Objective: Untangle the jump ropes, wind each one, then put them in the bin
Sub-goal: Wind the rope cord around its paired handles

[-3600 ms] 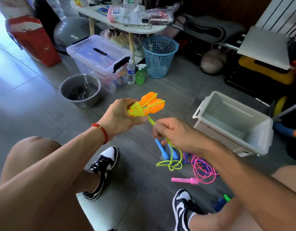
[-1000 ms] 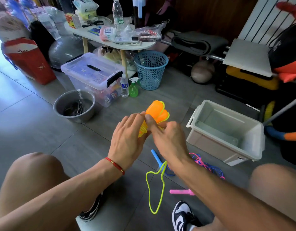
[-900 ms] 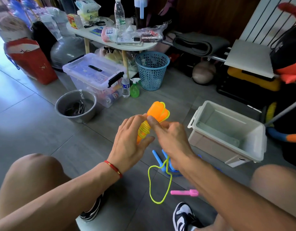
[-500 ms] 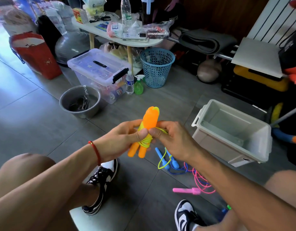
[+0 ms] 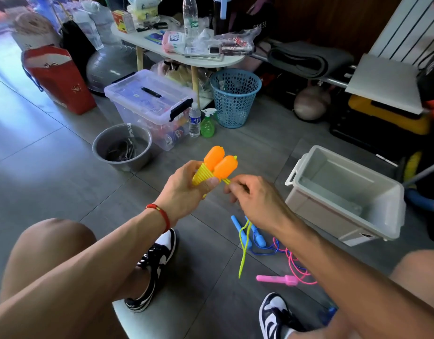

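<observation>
My left hand [image 5: 186, 189] grips the two orange handles [image 5: 219, 162] of a jump rope, with its yellow-green cord [image 5: 201, 172] wound in tight coils around them. My right hand [image 5: 256, 200] pinches the cord just right of the handles. A short loose loop of that cord [image 5: 244, 245] hangs below my right hand. On the floor beneath lie a blue jump rope [image 5: 258, 238] and a pink jump rope [image 5: 279, 280], their cords crossing. The empty grey-white bin [image 5: 345, 216] stands to the right.
A metal bowl [image 5: 123, 149], a clear lidded box [image 5: 150, 106], a blue mesh basket [image 5: 235, 97] and a cluttered white table [image 5: 181, 52] stand beyond my hands. My knees and black-and-white shoes [image 5: 154, 267] frame the floor space.
The orange handles have swung back to point up and away from me. More cord is wound on them, and the hanging loop has grown shorter.
</observation>
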A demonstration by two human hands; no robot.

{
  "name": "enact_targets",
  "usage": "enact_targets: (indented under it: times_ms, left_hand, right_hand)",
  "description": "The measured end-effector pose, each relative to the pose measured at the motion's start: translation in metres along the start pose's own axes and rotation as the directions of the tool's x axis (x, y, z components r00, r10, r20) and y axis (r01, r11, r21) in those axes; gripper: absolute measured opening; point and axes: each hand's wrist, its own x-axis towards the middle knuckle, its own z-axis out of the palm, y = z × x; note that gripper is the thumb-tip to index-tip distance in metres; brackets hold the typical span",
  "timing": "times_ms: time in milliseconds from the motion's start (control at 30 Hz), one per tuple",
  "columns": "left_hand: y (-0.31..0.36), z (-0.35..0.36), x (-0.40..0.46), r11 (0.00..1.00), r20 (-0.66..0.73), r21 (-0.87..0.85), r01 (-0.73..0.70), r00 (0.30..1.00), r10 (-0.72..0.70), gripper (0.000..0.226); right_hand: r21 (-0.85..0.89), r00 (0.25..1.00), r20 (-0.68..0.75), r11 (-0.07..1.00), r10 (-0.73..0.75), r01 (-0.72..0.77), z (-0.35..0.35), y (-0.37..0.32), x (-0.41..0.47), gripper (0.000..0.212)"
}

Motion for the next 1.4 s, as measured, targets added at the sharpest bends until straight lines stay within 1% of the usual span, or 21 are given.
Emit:
enact_targets:
  times_ms: [67, 167, 267, 333, 400, 433, 567, 667, 767, 833, 900, 1000, 1067, 1133, 1167, 1200, 1233, 1267, 1300, 1333, 1400]
  left_hand:
    - [-0.003, 0.002, 0.002, 0.999, -0.028, 0.047, 0.012, 1.000, -0.011, 0.038]
    - [-0.002, 0.007, 0.003, 0.980, -0.102, 0.201, 0.016, 0.995, 0.004, 0.040]
    - [-0.002, 0.010, 0.002, 0.971, -0.143, 0.238, 0.021, 0.990, 0.014, 0.049]
    - [0.002, 0.010, 0.001, 0.959, -0.147, 0.285, -0.007, 0.988, 0.051, 0.051]
    - [0.008, 0.011, -0.002, 0.954, -0.136, 0.294, -0.055, 0.986, 0.099, 0.050]
    - [0.010, 0.012, -0.003, 0.953, -0.127, 0.292, -0.081, 0.984, 0.123, 0.050]
    - [0.009, 0.013, -0.005, 0.943, -0.059, 0.314, -0.109, 0.989, 0.134, 0.054]
    - [0.006, 0.013, -0.006, 0.915, -0.034, 0.378, -0.139, 0.986, 0.164, 0.054]
    - [0.007, 0.015, -0.008, 0.861, -0.037, 0.464, -0.207, 0.967, 0.253, 0.049]
    - [0.006, 0.019, -0.008, 0.817, -0.083, 0.524, -0.242, 0.940, 0.332, 0.040]
    - [0.007, 0.023, -0.010, 0.742, -0.107, 0.619, -0.259, 0.908, 0.406, 0.028]
    - [0.003, 0.030, -0.014, 0.657, -0.045, 0.677, -0.332, 0.872, 0.488, 0.037]
    - [0.000, 0.030, -0.016, 0.664, 0.039, 0.621, -0.416, 0.863, 0.503, 0.056]
    - [0.005, 0.024, -0.018, 0.782, 0.102, 0.438, -0.443, 0.889, 0.447, 0.062]
    - [0.008, 0.019, -0.018, 0.867, 0.136, 0.280, -0.413, 0.911, 0.390, 0.057]
    - [0.012, 0.014, -0.018, 0.941, 0.177, 0.066, -0.333, 0.932, 0.317, 0.049]
    - [0.016, 0.009, -0.019, 0.969, 0.236, -0.166, -0.184, 0.946, 0.221, 0.041]
    - [0.018, 0.004, -0.019, 0.942, 0.312, -0.336, -0.015, 0.941, 0.127, 0.037]
    - [0.017, -0.001, -0.019, 0.911, 0.388, -0.402, 0.094, 0.918, 0.076, 0.037]
    - [0.016, -0.004, -0.019, 0.910, 0.444, -0.395, 0.125, 0.893, 0.070, 0.035]
    - [0.015, -0.007, -0.018, 0.946, 0.448, -0.319, 0.059, 0.889, 0.096, 0.026]
  right_hand:
    - [-0.078, 1.000, 0.017, 0.997, -0.014, 0.015, 0.003, -0.001, 0.000, 0.029]
    - [-0.224, 0.998, 0.032, 0.973, -0.047, 0.053, 0.007, -0.003, 0.002, 0.027]
    - [-0.214, 0.998, 0.010, 0.974, -0.069, 0.070, 0.005, -0.006, 0.002, 0.027]
    - [-0.121, 0.999, 0.005, 0.991, -0.052, 0.053, 0.003, -0.006, 0.003, 0.028]
    - [-0.005, 1.000, 0.020, 1.000, 0.012, -0.011, 0.000, -0.005, 0.006, 0.026]
    - [0.006, 0.999, 0.026, 0.999, 0.035, -0.035, -0.001, -0.005, 0.006, 0.024]
    - [-0.134, 0.997, 0.066, 0.991, 0.024, -0.015, 0.000, -0.006, 0.005, 0.020]
    - [-0.208, 0.995, 0.098, 0.978, -0.007, 0.027, 0.000, -0.007, 0.004, 0.026]
    - [-0.242, 0.998, 0.007, 0.969, -0.057, 0.057, 0.000, -0.014, 0.002, 0.037]
    - [-0.166, 0.998, -0.061, 0.986, -0.032, 0.022, 0.002, -0.019, 0.000, 0.043]
    - [-0.029, 0.993, -0.100, 0.998, 0.061, -0.064, 0.006, -0.023, -0.004, 0.057]
    - [0.189, 0.964, -0.152, 0.963, 0.220, -0.190, 0.007, -0.021, -0.004, 0.069]
    - [0.221, 0.954, -0.199, 0.958, 0.226, -0.181, 0.003, -0.013, -0.001, 0.071]
    - [0.196, 0.972, -0.171, 0.972, 0.163, -0.128, -0.003, -0.005, 0.003, 0.071]
    - [0.193, 0.983, -0.138, 0.977, 0.117, -0.090, -0.005, -0.004, 0.005, 0.066]
    - [0.218, 0.994, -0.086, 0.975, 0.062, -0.042, -0.006, -0.003, 0.005, 0.058]
    - [0.261, 1.000, -0.019, 0.965, -0.005, 0.010, -0.006, -0.004, 0.006, 0.052]
    - [0.316, 0.997, 0.049, 0.948, -0.058, 0.039, -0.005, -0.004, 0.006, 0.047]
    - [0.362, 0.991, 0.096, 0.931, -0.091, 0.051, -0.003, -0.005, 0.005, 0.042]
    - [0.398, 0.987, 0.125, 0.916, -0.102, 0.045, -0.002, -0.003, 0.005, 0.037]
    - [0.377, 0.985, 0.138, 0.925, -0.102, 0.043, -0.003, -0.002, 0.006, 0.026]
